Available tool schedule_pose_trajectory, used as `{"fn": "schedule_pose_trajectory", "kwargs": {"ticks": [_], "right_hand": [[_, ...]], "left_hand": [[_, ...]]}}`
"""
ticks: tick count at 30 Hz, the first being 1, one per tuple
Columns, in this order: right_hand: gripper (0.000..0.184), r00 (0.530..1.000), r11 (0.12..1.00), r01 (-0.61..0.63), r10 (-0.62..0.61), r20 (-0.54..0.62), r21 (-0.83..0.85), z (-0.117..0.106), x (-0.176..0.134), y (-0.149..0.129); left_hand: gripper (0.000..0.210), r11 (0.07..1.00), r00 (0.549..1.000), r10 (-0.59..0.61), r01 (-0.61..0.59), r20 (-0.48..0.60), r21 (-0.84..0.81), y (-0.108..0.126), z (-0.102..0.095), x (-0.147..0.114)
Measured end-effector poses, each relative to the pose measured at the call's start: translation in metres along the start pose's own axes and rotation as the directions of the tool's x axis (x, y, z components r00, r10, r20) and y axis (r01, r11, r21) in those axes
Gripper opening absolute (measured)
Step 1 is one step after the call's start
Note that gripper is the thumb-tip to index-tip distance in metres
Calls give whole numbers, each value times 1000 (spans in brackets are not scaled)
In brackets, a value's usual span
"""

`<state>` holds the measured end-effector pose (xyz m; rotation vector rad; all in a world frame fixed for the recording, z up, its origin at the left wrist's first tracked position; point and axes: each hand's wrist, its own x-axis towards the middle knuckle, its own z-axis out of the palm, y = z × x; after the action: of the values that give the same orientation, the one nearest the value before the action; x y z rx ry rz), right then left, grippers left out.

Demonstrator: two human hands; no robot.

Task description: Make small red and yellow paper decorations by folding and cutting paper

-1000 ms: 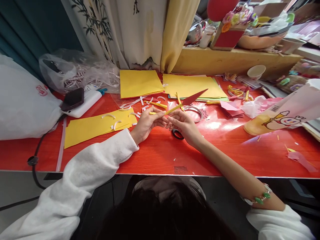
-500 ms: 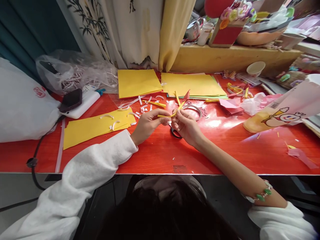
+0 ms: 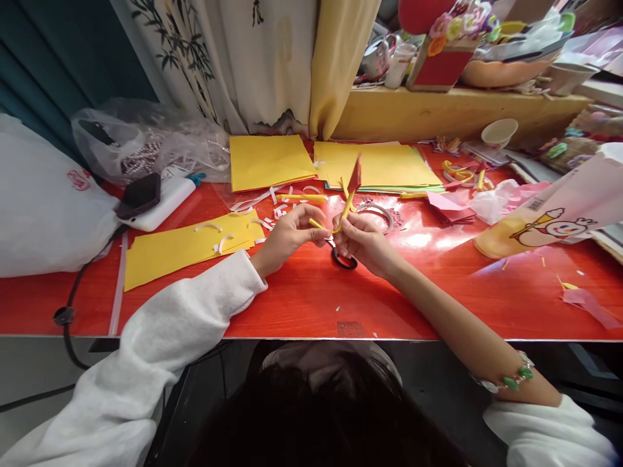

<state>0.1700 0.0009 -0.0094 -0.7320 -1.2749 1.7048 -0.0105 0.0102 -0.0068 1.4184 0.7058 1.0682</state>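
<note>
Between my two hands is a narrow yellow paper strip (image 3: pixel 348 204), bent near the fingers, with a folded red paper piece (image 3: pixel 356 175) at its upper end. My right hand (image 3: pixel 367 243) pinches the strip at the bend. My left hand (image 3: pixel 291 239) is closed, thumb and fingers together at the strip's left end. Under my right fingers lie scissors (image 3: pixel 344 261) with black handles, their blades partly hidden. A tape roll (image 3: pixel 387 213) rests flat just beyond that hand. Another yellow strip (image 3: pixel 302 196) and white paper scraps (image 3: pixel 281 211) lie beyond my left hand.
Yellow paper stacks (image 3: pixel 270 162) line the back of the red table (image 3: pixel 292 305). Cut yellow sheets (image 3: pixel 165 256) lie at left, near a phone (image 3: pixel 139 196) on a white box. At right, a drink cup (image 3: pixel 530 214) leans beside pink paper (image 3: pixel 450 204). A white bag (image 3: pixel 43 201) stands far left.
The red-tipped strip has swung more upright, its red end moving up and slightly left. My fingers have shifted slightly, and more of the scissors shows below them.
</note>
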Motion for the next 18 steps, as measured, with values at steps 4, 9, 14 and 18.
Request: {"fn": "schedule_pose_trajectory", "kwargs": {"ticks": [4,9,14,18], "right_hand": [[28,995,996,64,-59,-84,56,6,5,8],[26,990,994,111,-111,-84,-9,5,7,19],[32,994,992,83,-89,-67,-95,4,6,20],[35,997,977,62,-70,-33,-203,4,6,19]], "left_hand": [[19,989,978,-90,66,-188,-132,-1,13,-1],[27,998,968,-57,50,-244,-32,-6,18,-5],[29,859,980,109,-8,-168,511,-6,16,-9],[30,635,979,202,-118,-16,764,-6,15,-10]]}}
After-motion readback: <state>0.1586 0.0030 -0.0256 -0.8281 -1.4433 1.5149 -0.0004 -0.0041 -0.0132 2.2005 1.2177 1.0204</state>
